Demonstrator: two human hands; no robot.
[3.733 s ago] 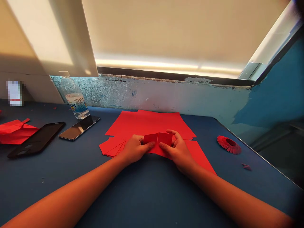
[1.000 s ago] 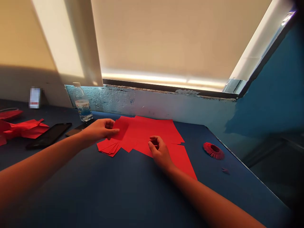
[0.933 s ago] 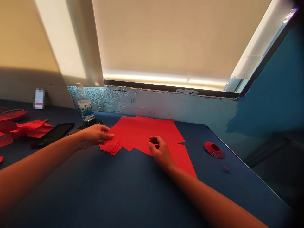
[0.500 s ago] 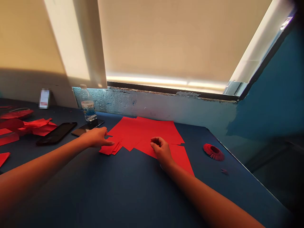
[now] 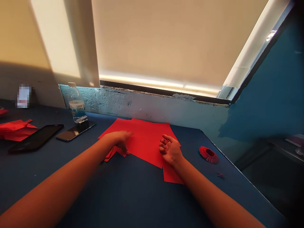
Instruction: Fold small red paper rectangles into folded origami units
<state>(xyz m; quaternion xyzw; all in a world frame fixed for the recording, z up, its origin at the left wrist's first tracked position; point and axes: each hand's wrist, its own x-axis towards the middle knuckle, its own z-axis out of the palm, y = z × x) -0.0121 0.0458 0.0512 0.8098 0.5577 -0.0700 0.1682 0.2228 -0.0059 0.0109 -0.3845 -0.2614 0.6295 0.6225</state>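
Note:
Large red paper sheets [image 5: 144, 139] lie overlapping on the dark blue table near the wall. My left hand [image 5: 118, 139] is over their left part, palm down, with thumb and fingers apart. Smaller red paper pieces [image 5: 110, 154] show partly from beneath it; the hand hides the rest. On the right side of the sheets, my right hand [image 5: 171, 150] is turned palm up with loosely bent, parted fingers and nothing in them. Below its wrist, a corner of another red sheet [image 5: 171, 174] sticks out.
A water bottle [image 5: 77, 106] stands by the wall, behind a phone [image 5: 76, 130]. Further left are another dark phone [image 5: 36, 139] and crumpled red paper [image 5: 17, 129]. A fringed red paper ring [image 5: 209, 154] lies near the table's right edge, with a small scrap [image 5: 220, 174] nearby.
My left hand has moved right, from beside the small paper pieces to over them and the sheets. My right hand has turned palm up and its fingers have loosened. The view has shifted right.

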